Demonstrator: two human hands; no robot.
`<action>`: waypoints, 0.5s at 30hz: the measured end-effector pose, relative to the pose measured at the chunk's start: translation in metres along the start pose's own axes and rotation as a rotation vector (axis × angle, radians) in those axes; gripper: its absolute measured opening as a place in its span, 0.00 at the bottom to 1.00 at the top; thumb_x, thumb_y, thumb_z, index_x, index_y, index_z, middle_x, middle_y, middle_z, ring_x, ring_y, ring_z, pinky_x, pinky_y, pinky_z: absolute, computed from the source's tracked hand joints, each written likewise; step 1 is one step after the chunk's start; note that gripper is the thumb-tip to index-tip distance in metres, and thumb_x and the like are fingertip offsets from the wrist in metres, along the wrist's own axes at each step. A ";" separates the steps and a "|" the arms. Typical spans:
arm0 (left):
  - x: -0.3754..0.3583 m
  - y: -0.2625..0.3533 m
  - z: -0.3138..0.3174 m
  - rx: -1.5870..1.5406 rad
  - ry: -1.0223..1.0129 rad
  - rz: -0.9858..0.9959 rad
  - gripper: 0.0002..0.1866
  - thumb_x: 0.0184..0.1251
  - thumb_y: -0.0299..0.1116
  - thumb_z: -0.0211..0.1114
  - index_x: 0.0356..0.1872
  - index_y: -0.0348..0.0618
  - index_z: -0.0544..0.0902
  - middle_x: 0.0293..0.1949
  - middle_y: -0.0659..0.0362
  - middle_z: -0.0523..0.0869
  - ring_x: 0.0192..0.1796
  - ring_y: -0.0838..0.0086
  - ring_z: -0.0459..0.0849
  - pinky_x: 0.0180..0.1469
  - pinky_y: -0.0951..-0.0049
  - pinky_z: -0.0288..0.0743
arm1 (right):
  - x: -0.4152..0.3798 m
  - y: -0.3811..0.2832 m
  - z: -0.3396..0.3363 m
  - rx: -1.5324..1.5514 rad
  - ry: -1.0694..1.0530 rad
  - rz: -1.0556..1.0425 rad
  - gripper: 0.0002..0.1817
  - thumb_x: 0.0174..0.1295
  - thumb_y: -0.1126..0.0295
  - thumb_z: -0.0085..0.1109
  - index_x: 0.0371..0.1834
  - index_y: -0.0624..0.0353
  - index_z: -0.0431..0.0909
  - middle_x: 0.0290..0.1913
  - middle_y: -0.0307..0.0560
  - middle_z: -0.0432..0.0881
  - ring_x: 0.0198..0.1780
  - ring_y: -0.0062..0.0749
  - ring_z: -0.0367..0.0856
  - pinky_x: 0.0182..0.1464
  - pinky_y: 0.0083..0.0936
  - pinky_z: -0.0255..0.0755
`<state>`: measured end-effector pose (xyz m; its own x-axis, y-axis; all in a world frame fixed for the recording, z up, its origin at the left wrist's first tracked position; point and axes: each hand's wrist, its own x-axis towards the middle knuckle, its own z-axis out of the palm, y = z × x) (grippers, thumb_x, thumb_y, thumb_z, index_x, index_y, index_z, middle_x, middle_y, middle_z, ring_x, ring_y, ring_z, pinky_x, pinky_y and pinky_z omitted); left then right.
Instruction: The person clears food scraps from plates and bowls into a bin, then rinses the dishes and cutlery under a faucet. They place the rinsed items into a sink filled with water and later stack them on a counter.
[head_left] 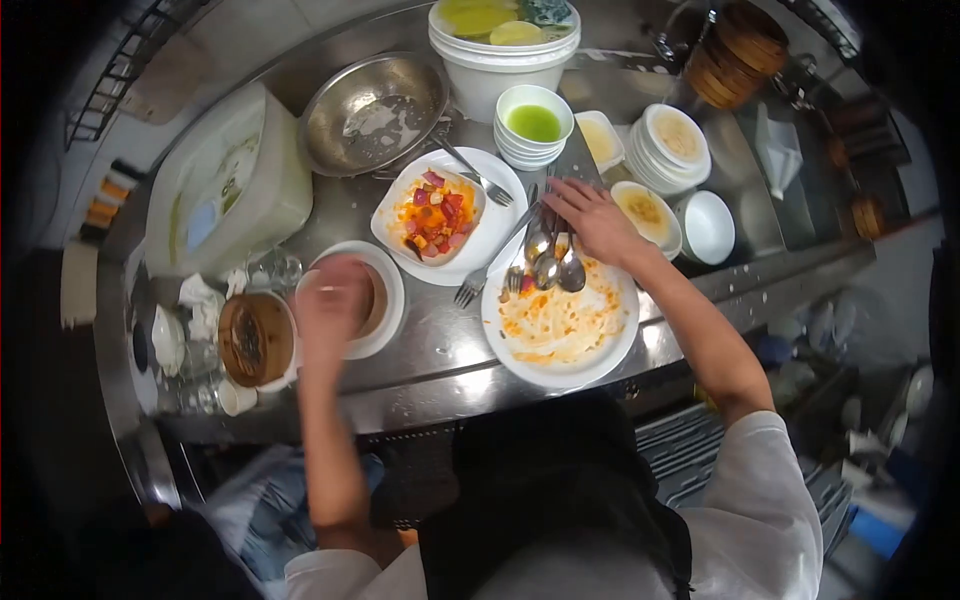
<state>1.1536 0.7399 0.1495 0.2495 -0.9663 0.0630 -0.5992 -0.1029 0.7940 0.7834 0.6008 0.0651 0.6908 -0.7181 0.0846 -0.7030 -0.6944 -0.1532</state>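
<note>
My left hand is smeared by motion over a white plate with a brown round dish on it; its fingers cannot be made out. At the right, my right hand has its fingers spread over the handles of several spoons and forks. The cutlery rests on a white plate smeared with orange and creamy sauce. Between the hands, a square white bowl of red and orange food stands on another white plate, with a fork beside it.
Behind stand a metal bowl, a lidded white tub and stacked bowls with green liquid. A plastic bin and bamboo steamer are at left. More stacked bowls and steamers stand at right.
</note>
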 end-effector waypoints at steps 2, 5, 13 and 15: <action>-0.017 0.041 0.083 0.235 -0.246 0.086 0.16 0.59 0.30 0.63 0.48 0.35 0.79 0.47 0.50 0.83 0.48 0.60 0.82 0.48 0.62 0.77 | 0.015 0.024 0.016 0.020 -0.051 -0.119 0.34 0.49 0.78 0.58 0.65 0.56 0.66 0.71 0.50 0.61 0.72 0.47 0.58 0.69 0.52 0.55; -0.030 0.049 0.168 0.406 0.024 0.198 0.16 0.59 0.30 0.64 0.48 0.37 0.80 0.49 0.50 0.81 0.50 0.54 0.78 0.51 0.59 0.74 | 0.028 0.043 0.022 0.095 -0.120 -0.272 0.36 0.48 0.77 0.59 0.67 0.57 0.64 0.72 0.49 0.60 0.74 0.46 0.54 0.69 0.53 0.53; -0.032 0.043 0.238 0.780 0.106 0.072 0.11 0.59 0.30 0.61 0.43 0.42 0.82 0.39 0.54 0.80 0.45 0.60 0.77 0.46 0.59 0.71 | 0.040 0.062 0.011 0.184 -0.158 -0.437 0.22 0.48 0.75 0.58 0.51 0.57 0.75 0.51 0.46 0.75 0.59 0.41 0.66 0.60 0.46 0.56; -0.034 0.051 0.238 0.798 0.076 0.030 0.10 0.60 0.30 0.61 0.41 0.43 0.83 0.38 0.54 0.81 0.45 0.61 0.78 0.45 0.59 0.72 | 0.039 0.067 0.013 0.160 -0.152 -0.491 0.18 0.49 0.73 0.57 0.47 0.57 0.76 0.46 0.46 0.76 0.58 0.41 0.67 0.60 0.47 0.57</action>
<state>0.9332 0.7111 0.0439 0.2587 -0.9555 0.1416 -0.9625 -0.2427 0.1209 0.7652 0.5270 0.0451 0.9568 -0.2876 0.0420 -0.2649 -0.9225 -0.2806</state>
